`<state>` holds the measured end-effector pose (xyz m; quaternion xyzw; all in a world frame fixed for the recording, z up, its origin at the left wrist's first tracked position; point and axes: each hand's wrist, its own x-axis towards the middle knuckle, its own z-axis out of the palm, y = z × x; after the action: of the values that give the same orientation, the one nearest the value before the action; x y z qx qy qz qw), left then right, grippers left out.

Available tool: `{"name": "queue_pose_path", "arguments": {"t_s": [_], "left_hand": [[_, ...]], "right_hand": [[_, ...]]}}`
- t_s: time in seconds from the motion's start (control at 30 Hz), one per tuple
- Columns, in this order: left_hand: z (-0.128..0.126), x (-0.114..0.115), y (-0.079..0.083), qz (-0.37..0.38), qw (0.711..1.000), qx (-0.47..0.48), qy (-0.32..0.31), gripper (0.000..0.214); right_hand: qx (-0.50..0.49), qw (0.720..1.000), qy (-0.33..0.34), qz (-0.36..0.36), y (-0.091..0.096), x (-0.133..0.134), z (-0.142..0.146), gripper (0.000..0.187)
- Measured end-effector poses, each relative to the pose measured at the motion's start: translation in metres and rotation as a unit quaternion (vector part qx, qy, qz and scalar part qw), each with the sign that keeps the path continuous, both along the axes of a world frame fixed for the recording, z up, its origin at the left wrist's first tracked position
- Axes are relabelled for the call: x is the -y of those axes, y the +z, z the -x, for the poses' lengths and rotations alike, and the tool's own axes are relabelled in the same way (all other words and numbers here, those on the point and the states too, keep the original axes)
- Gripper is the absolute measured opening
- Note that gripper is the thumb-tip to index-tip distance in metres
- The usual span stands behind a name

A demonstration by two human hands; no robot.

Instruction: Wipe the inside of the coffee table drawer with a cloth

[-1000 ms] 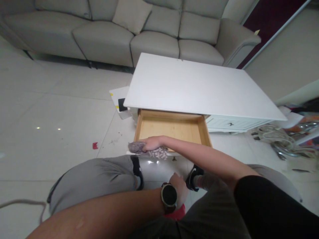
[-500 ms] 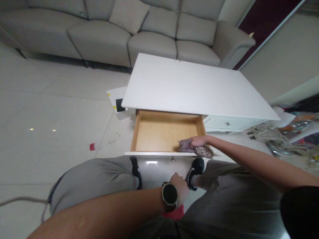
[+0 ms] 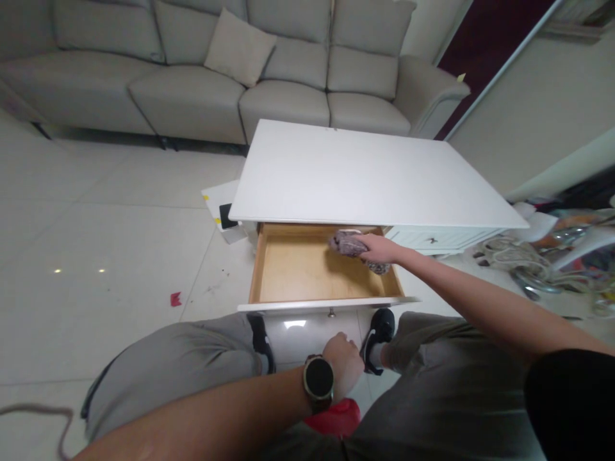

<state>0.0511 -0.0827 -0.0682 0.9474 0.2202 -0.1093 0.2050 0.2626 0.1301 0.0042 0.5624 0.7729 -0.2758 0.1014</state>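
Note:
My right hand (image 3: 379, 248) grips a crumpled, patterned grey-purple cloth (image 3: 346, 243) above the back right part of an open wooden drawer (image 3: 293, 266). Part of the cloth hangs down below my fingers. The drawer is pulled out of a white coffee table (image 3: 365, 173), and its white front carries a small knob (image 3: 331, 312). Between my knees is my left hand (image 3: 343, 365), closed, with a watch (image 3: 318, 378) on its wrist. Its palm faces away, so whatever it may hold is hidden. A red object (image 3: 336, 416) shows beneath that wrist.
A grey sofa (image 3: 192, 96) with a cushion (image 3: 240, 48) stands behind the table. To the table's left is a white box (image 3: 225, 192). Ropes and bags (image 3: 552, 256) are piled at the right. A red scrap (image 3: 175, 299) lies on the tiled floor.
My right hand has moved the cloth from the drawer's front edge toward its back right. My left hand stays closed in about the same place. The view has tilted slightly upward.

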Motion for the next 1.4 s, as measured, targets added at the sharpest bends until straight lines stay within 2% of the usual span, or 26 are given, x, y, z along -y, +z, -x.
{"name": "queue_pose_path", "arguments": {"t_s": [0.1, 0.23, 0.33, 0.5, 0.6, 0.7, 0.93, 1.03, 1.1, 1.2, 1.3, 1.4], "left_hand": [[0.004, -0.004, 0.01, -0.027, 1.0, -0.015, 0.005, 0.025], [0.014, -0.017, 0.033, -0.086, 0.994, 0.064, -0.01, 0.033], [0.017, -0.028, 0.044, -0.13, 0.988, 0.085, 0.024, 0.036], [0.021, -0.043, 0.041, -0.15, 0.977, 0.051, 0.141, 0.035], [0.024, -0.048, 0.033, -0.128, 0.977, 0.022, 0.171, 0.035], [0.024, -0.048, 0.025, -0.109, 0.977, -0.007, 0.182, 0.035], [0.012, -0.051, 0.017, -0.136, 0.969, -0.058, 0.197, 0.039], [0.008, -0.054, 0.018, -0.121, 0.973, -0.077, 0.18, 0.038], [0.007, -0.054, 0.019, -0.122, 0.975, -0.077, 0.167, 0.038], [0.005, -0.052, 0.021, -0.157, 0.97, -0.085, 0.166, 0.037], [0.003, -0.048, 0.022, -0.184, 0.963, -0.105, 0.164, 0.036], [0.002, -0.046, 0.022, -0.185, 0.963, -0.112, 0.164, 0.035]], "right_hand": [[0.012, 0.997, 0.054, -0.045, -0.026, 0.007, 0.024, 0.091], [0.038, 0.994, 0.095, -0.025, -0.066, 0.007, 0.038, 0.096], [0.079, 0.991, 0.106, -0.017, -0.093, -0.002, 0.039, 0.097], [0.109, 0.984, 0.139, -0.001, -0.138, -0.018, 0.041, 0.099], [0.079, 0.986, 0.148, -0.012, -0.157, -0.026, 0.058, 0.095], [0.043, 0.988, 0.146, -0.038, -0.167, -0.034, 0.093, 0.093], [-0.004, 0.99, 0.113, -0.089, -0.183, -0.054, 0.214, 0.092], [0.004, 0.991, 0.1, -0.093, -0.188, -0.061, 0.231, 0.091], [-0.003, 0.989, 0.12, -0.087, -0.187, -0.064, 0.222, 0.088], [-0.008, 0.984, 0.158, -0.079, -0.184, -0.063, 0.181, 0.085], [0.017, 0.983, 0.159, -0.088, -0.177, -0.055, 0.118, 0.085], [0.069, 0.986, 0.122, -0.088, -0.169, -0.045, 0.044, 0.082]]}}
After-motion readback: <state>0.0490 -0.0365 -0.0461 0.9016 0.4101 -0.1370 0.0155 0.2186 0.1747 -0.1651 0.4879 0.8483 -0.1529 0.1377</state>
